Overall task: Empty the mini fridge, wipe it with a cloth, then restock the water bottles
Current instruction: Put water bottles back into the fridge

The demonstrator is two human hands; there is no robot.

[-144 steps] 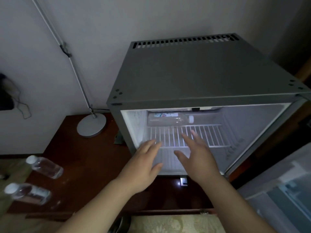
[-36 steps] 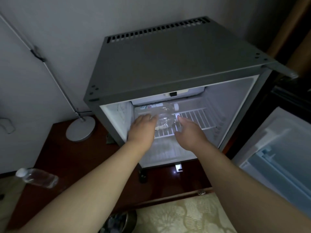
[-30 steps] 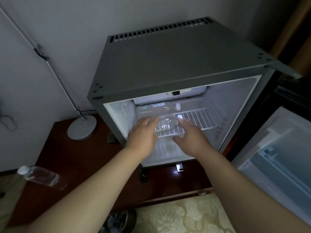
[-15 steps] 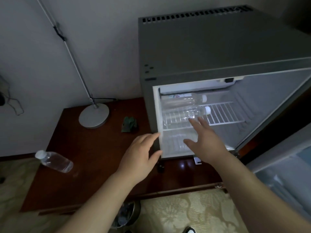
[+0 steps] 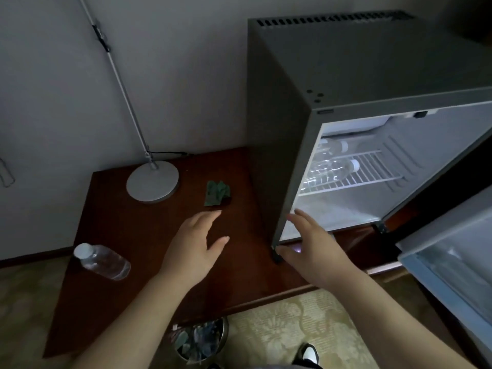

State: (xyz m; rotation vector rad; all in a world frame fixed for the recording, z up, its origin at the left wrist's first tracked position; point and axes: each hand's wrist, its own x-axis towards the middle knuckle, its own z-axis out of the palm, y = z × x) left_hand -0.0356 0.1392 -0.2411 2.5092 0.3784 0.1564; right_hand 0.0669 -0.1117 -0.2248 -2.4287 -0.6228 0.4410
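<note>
The grey mini fridge (image 5: pixel 346 65) stands open on a dark wooden table (image 5: pixel 127 230). Two clear water bottles lie on its white wire shelf (image 5: pixel 372 174): one in front (image 5: pixel 330 170), one behind it (image 5: pixel 332 147). A third water bottle (image 5: pixel 102 261) lies on the table at the left. A crumpled green cloth (image 5: pixel 217 193) sits beside the fridge. My left hand (image 5: pixel 197 243) hovers over the table with fingers spread, holding nothing. My right hand (image 5: pixel 308 249) is open by the fridge's lower left corner, outside the cabinet.
A floor lamp's round grey base (image 5: pixel 152 182) and slanted pole stand at the table's back left. The fridge door (image 5: pixel 452 267) hangs open at the right. A small metal bin (image 5: pixel 199 339) with rubbish sits on the patterned carpet below the table edge.
Both hands put a second bottle on the shelf, let go and drew back out of the fridge. The view swung left, bringing the cloth and the table bottle closer to centre.
</note>
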